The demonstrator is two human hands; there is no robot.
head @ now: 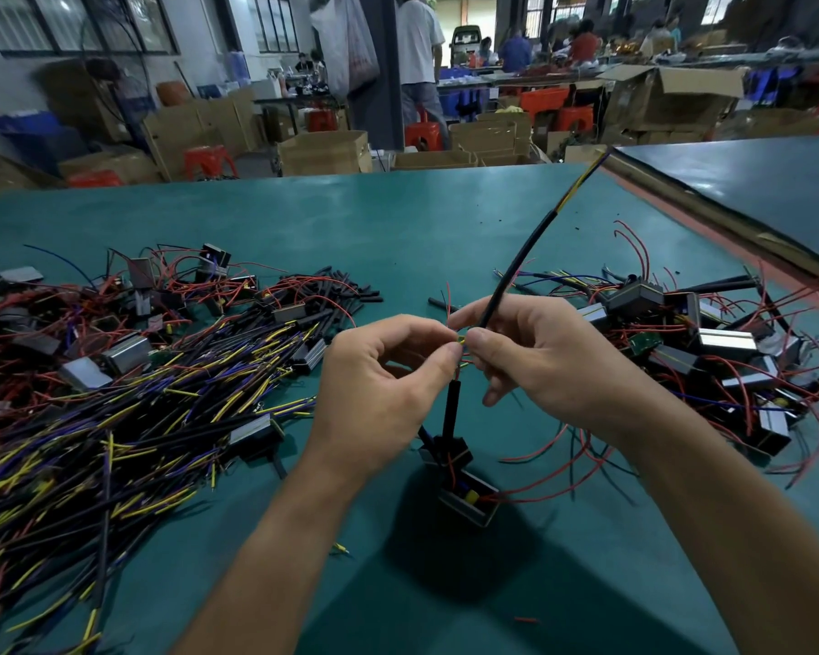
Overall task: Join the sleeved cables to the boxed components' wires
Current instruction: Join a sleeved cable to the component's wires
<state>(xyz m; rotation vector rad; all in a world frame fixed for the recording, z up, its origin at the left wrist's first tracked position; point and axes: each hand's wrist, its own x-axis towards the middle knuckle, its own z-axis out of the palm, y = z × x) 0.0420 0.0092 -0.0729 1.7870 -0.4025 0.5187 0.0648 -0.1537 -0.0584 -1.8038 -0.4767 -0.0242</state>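
While your two hands meet over the middle of the green desk point(398, 219), the left hand point(384, 371) pinches the yellow wire ends point(462, 342) between thumb and forefinger, its other fingers curled under. Right hand point(535, 361) closes on the same spot from the 3 o'clock side and grips the sleeved cable point(521, 262). That cable's black sleeve runs up from the fingers toward 1 o'clock. Yellow and dark wires show at its far tip. From the pinch a stiff black sleeve piece point(452, 408) drops toward 6 o'clock to a boxed component point(469, 501) below your wrists, open face up, with a yellow part inside. A second dark box sits just above it, touching or nearly so. You cannot tell whether the component rests on the desk or hangs. Red wires point(554, 465) loop out from it toward 4 o'clock. At 9 o'clock lies a large pile of sleeved cables point(114, 442), black with yellow and blue ends, and a few boxes are mixed in along its far edge. At 3 o'clock sits a heap of boxed components point(705, 352) tangled in red leads. Short black sleeve pieces point(346, 286) lie at 11 o'clock, near the cable pile. Cardboard boxes point(322, 151) stand beyond the desk's far edge at 12 o'clock.
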